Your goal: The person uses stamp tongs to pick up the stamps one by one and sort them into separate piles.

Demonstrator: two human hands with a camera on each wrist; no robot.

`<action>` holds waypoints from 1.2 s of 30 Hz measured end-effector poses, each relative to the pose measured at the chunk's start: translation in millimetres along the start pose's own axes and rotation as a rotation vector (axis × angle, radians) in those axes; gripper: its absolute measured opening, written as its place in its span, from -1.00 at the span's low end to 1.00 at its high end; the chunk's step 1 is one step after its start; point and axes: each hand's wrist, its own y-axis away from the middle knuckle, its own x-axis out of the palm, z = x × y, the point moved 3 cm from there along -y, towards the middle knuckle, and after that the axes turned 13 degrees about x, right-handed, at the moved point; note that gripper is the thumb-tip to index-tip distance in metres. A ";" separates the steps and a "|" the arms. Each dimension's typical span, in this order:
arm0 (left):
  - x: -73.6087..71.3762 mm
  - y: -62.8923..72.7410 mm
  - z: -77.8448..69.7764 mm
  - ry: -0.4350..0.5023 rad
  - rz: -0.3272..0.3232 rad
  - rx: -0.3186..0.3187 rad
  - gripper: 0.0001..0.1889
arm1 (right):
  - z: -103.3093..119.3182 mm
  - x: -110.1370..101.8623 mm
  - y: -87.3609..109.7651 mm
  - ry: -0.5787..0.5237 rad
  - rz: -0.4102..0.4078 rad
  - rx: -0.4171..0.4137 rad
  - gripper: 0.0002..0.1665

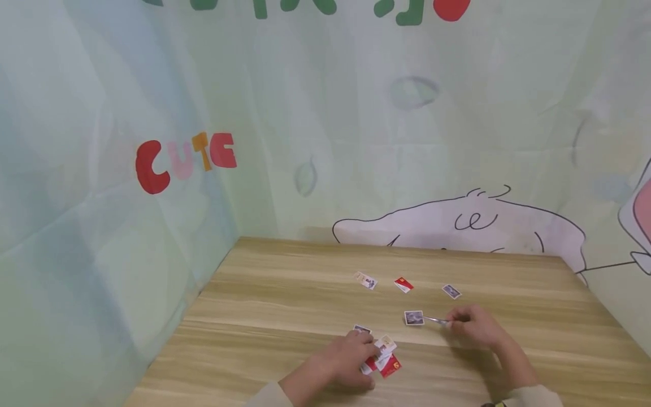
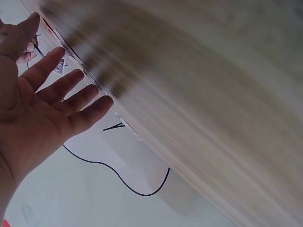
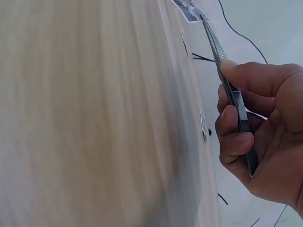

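Right of the frame's lower centre, the dark-pictured card [image 1: 413, 317], long axis crosswise, meets the leftward tips of tweezers [image 1: 436, 320] gripped by the nearer right hand [image 1: 477, 326], while the left hand [image 1: 348, 360], fingers loosely extended, covers other cards [image 1: 391, 367].

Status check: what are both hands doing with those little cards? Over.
Right hand gripping tweezers, tips at a dark-pictured card. Left hand partly covering loose cards. Three cards farther back, none touching the tweezers.
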 end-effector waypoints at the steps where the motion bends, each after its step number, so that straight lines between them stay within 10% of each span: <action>1: -0.7 0.2 -0.1 0.004 0.001 -0.001 -0.44 | -0.4 -1.7 0.4 -0.001 -0.006 0.003 -0.89; 36: 3.4 -1.2 0.5 -0.012 0.002 0.013 -0.41 | -42.6 -46.4 -0.3 -0.043 -0.096 0.168 -0.74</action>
